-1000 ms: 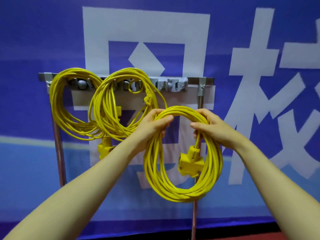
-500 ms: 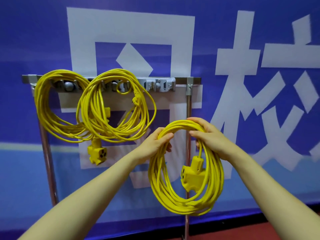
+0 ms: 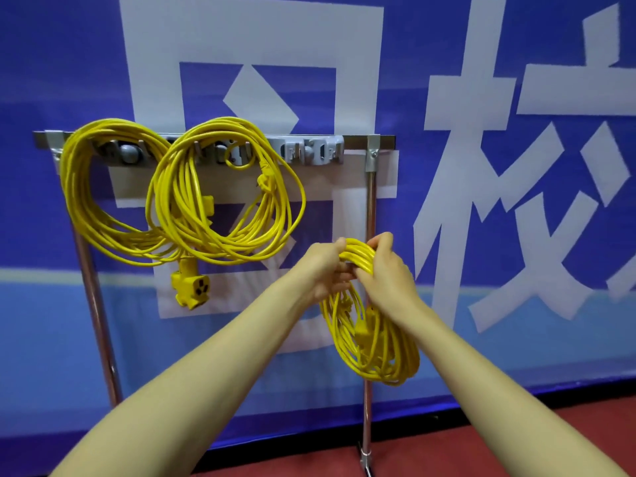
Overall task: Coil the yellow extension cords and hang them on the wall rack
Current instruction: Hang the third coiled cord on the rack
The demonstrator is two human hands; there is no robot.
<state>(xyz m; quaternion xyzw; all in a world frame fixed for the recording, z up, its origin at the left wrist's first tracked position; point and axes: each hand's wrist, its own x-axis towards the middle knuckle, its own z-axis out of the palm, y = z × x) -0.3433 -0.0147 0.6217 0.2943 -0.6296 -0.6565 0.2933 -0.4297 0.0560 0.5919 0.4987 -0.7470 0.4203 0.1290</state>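
Observation:
Both hands grip the top of a coiled yellow extension cord (image 3: 373,349) that hangs below them, its loops narrow and its plug half hidden inside. My left hand (image 3: 325,270) and my right hand (image 3: 385,273) sit close together on the bundle, below and to the right of the grey hook strip (image 3: 309,151). Two other yellow coils hang on the wall rack (image 3: 387,142): one at the far left (image 3: 82,201), one in the middle (image 3: 223,201) with a yellow socket block (image 3: 191,287) dangling under it.
The rack stands on two metal poles, left pole (image 3: 98,321) and right pole (image 3: 369,208), in front of a blue and white banner (image 3: 516,201). The right end of the hook strip carries no cord. Red floor (image 3: 481,442) lies below.
The held coil has dropped lower and turned edge-on, looking narrower. My two hands have come together at its top. The view has shifted so the rack sits further up and left.

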